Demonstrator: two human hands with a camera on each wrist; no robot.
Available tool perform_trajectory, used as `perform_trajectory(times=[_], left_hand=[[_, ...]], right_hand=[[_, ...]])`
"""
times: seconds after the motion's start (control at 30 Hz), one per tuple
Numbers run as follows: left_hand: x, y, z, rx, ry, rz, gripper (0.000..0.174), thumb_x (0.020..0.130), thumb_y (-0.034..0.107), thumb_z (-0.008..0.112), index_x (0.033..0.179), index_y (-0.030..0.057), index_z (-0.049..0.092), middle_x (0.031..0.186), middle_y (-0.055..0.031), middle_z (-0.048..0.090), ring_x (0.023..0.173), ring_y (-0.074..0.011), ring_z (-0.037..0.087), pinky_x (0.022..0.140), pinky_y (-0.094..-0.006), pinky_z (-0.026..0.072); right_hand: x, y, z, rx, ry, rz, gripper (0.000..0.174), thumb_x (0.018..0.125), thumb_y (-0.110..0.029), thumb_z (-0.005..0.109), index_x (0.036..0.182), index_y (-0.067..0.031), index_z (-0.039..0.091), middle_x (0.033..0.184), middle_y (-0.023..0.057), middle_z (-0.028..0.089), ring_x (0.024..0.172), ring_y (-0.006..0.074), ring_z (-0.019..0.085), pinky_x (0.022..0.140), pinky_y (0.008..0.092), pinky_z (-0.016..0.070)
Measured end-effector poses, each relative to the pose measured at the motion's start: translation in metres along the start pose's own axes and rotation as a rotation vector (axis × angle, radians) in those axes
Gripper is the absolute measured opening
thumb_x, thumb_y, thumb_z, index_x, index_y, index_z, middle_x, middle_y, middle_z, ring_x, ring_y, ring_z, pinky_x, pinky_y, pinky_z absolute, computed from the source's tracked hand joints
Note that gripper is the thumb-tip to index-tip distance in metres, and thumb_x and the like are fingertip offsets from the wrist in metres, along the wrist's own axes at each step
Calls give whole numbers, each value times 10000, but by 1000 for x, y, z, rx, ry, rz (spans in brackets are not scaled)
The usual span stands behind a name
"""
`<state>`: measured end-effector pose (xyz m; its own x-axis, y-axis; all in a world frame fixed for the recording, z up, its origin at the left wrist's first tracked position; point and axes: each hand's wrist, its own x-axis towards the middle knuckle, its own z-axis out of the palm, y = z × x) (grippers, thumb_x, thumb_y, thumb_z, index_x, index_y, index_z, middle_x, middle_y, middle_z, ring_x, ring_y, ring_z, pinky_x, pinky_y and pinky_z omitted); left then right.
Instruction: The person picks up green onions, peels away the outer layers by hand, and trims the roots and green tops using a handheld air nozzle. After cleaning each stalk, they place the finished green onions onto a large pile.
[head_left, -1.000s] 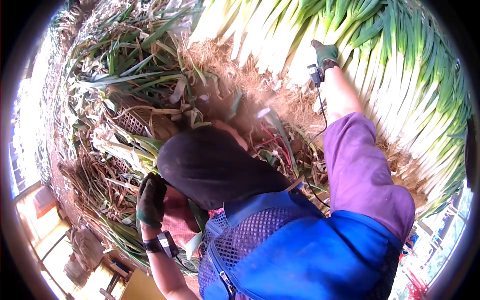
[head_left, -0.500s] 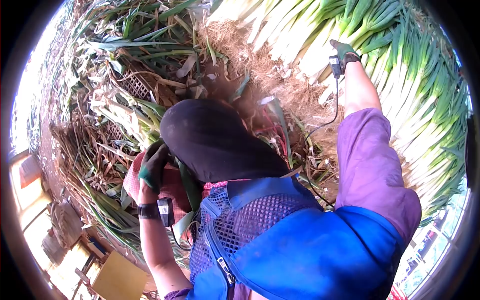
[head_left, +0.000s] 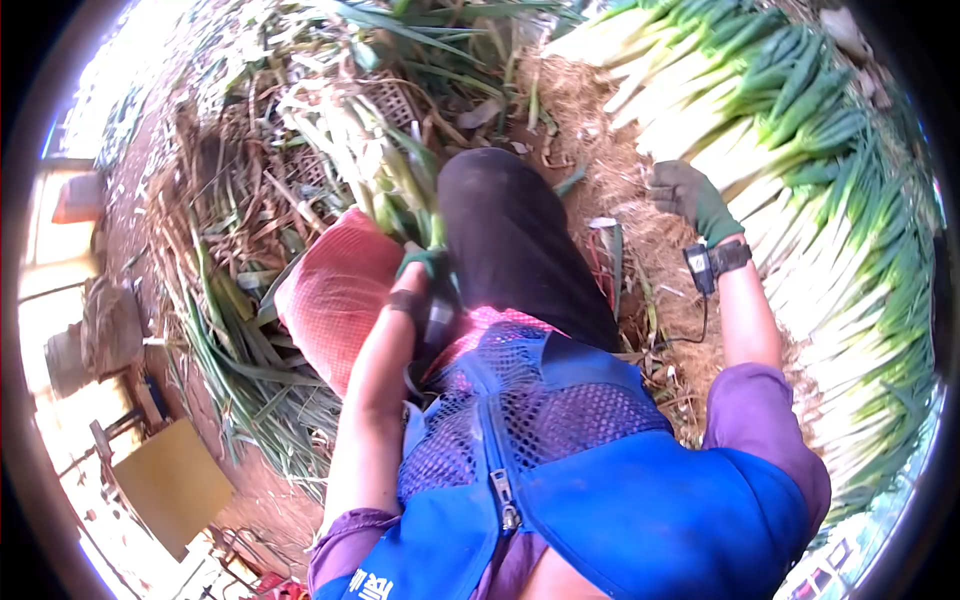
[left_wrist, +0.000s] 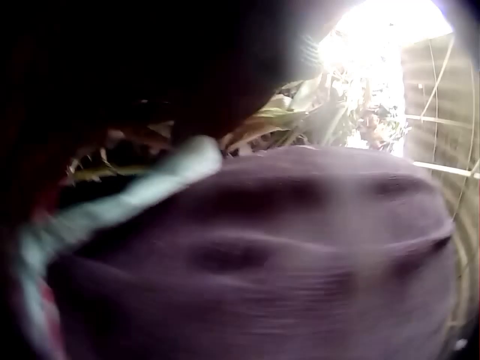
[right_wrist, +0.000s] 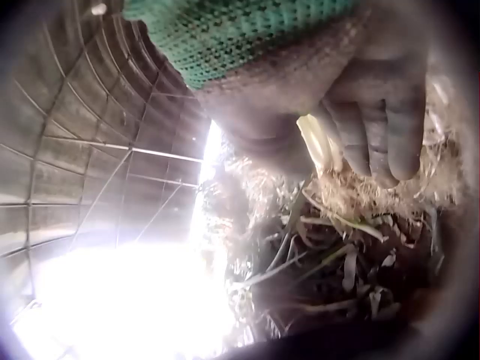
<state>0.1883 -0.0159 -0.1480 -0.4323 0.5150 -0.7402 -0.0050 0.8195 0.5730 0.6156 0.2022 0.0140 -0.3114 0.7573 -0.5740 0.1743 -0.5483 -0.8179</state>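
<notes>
My right hand [head_left: 690, 200], in a soiled green-cuffed glove, is at the root ends of a long row of leeks [head_left: 800, 260]. In the right wrist view its fingers [right_wrist: 375, 135] are straight, with a pale stalk [right_wrist: 319, 146] showing between them and the thumb. My left hand [head_left: 430, 265], gloved in green, is low beside my dark-trousered thigh [head_left: 510, 240], its fingers mostly hidden; I cannot tell if they grip anything. Just ahead of it are loose leek stalks [head_left: 395, 185]. A pale rounded strip [left_wrist: 150, 184] lies against the trouser leg [left_wrist: 300, 240] in the left wrist view.
A pinkish-red mesh-patterned cushion or sack [head_left: 340, 290] sits beside the left forearm. Leaf trimmings [head_left: 240, 200] pile up on the left, partly over a plastic crate [head_left: 390, 100]. Dry roots [head_left: 590, 150] border the leek row. A yellowish board [head_left: 175, 485] stands at lower left.
My right hand has come back from over the leek stalks to their root ends. The left hand has moved down from beside the knee to beside the thigh, as the view turned left.
</notes>
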Motion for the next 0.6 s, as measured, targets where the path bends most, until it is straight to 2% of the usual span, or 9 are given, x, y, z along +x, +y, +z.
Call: perform_trajectory(times=[0.17,0.2,0.23,0.27,0.43,0.47,0.53,0.57,0.6], left_hand=[[39,0,-24,61,-125,344,439,844,257,720,1178,5,588,889,-101,658,753,-204,643,642,-333,527],[-5,32,-35,-580,-261,259,234,942,98,561,1159,29,618,899,-94,684,740,-220,654,657,-343,554],[-12,44,-55,-678,-295,305,306,909,63,616,1205,-11,590,926,-91,686,772,-212,670,662,-325,568],[-39,77,-73,-513,-146,419,354,901,77,642,1234,-24,571,974,-100,689,794,-202,677,695,-321,575],[-115,142,-128,-380,-362,625,491,893,186,703,1307,-24,542,1060,-90,691,952,-164,659,872,-287,521],[-109,135,-136,-157,-426,510,509,902,218,707,1324,-9,537,1097,-79,683,972,-144,645,879,-281,514],[-106,134,-145,87,-652,504,525,904,218,702,1333,-26,524,1133,-76,669,988,-128,628,884,-253,505],[-85,127,-147,192,-782,484,533,901,223,704,1327,-40,524,1137,-75,665,984,-124,626,883,-249,505],[-80,127,-157,59,-730,433,514,895,221,700,1307,-43,542,1125,-51,668,948,-108,623,842,-240,506]], right_hand=[[10,-25,94,-182,-231,-233,333,922,-227,651,1191,-41,591,1029,26,654,876,126,638,772,263,529],[0,-42,128,-198,-250,-346,333,925,-235,650,1192,-42,594,1027,25,654,881,119,634,771,257,522],[-6,-57,159,-211,-269,-457,334,929,-242,648,1193,-43,597,1025,23,654,885,112,630,769,251,516],[-7,-68,185,-209,-301,-455,345,930,-251,649,1201,-45,596,1029,27,655,893,112,630,773,250,514],[62,-61,299,-372,-477,-412,365,938,-291,648,1230,-76,611,1051,53,664,935,129,640,816,255,522],[95,-40,316,-309,-552,-792,332,926,-287,660,1177,-70,636,1035,59,667,928,128,640,804,256,522],[77,-59,346,-135,-559,-245,216,887,-227,679,991,-38,689,990,83,674,895,137,635,750,260,511],[123,-44,338,-694,-629,-1053,197,856,-192,674,916,-4,680,873,86,679,797,159,639,704,277,508],[125,-52,348,-538,-415,-762,199,852,-193,661,904,-2,680,805,79,669,737,166,637,681,287,513]])
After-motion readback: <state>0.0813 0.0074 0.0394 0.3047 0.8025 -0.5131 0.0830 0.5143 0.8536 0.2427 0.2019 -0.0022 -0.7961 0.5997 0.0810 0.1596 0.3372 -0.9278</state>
